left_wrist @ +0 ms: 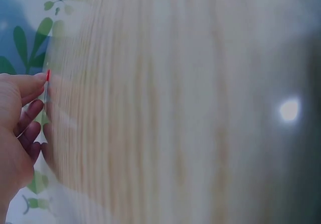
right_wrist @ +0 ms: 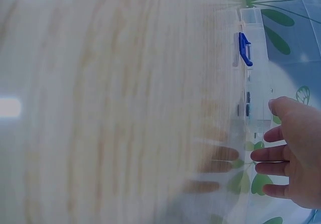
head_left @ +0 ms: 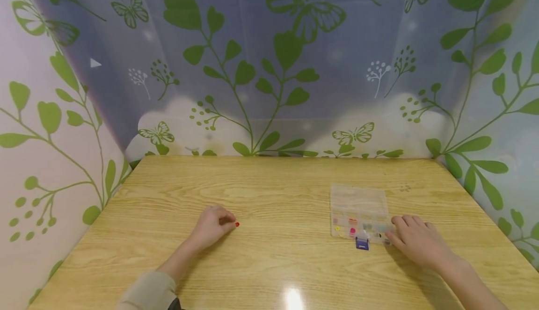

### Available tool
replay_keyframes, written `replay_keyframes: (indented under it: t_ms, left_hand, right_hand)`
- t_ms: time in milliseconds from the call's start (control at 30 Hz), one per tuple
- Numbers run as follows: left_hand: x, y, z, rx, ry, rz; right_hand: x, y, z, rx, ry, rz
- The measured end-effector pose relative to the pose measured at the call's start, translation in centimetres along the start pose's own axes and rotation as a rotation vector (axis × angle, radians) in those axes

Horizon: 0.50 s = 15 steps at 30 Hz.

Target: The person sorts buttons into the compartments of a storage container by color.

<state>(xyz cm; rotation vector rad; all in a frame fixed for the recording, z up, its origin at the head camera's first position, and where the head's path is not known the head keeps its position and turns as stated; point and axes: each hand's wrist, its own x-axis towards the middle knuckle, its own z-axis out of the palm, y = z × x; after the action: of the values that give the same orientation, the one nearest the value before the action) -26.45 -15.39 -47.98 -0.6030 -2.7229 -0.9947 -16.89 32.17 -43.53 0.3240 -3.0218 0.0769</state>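
Observation:
My left hand (head_left: pixel 213 226) is low over the left half of the wooden table, with a small red disc (head_left: pixel 237 224) pinched at the fingertips. In the left wrist view the same red disc (left_wrist: pixel 47 75) shows edge-on at the tips, and the other fingers curl loosely below. A clear plastic compartment box (head_left: pixel 359 207) lies at right with its lid raised back. Small coloured pieces, several of them, sit in its compartments. Beside the box's right end is my right hand (head_left: pixel 421 240), fingers relaxed and holding nothing; whether the thumb touches the box I cannot tell.
A blue latch (head_left: pixel 361 243) juts from the box's front edge. The wooden table (head_left: pixel 269 258) runs back to a curtain (head_left: pixel 261 113) printed with leaves and butterflies, and similar cloth hangs at both sides. Light glares on the table's near edge.

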Motion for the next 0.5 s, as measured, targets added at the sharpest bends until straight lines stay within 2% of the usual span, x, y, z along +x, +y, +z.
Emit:
replay_keyframes:
  t_ms: [500]
  left_hand:
    - [-0.04, 0.36, 0.15, 0.063, -0.026, 0.018]
  right_hand:
    - [-0.13, -0.23, -0.09, 0.008, 0.009, 0.005]
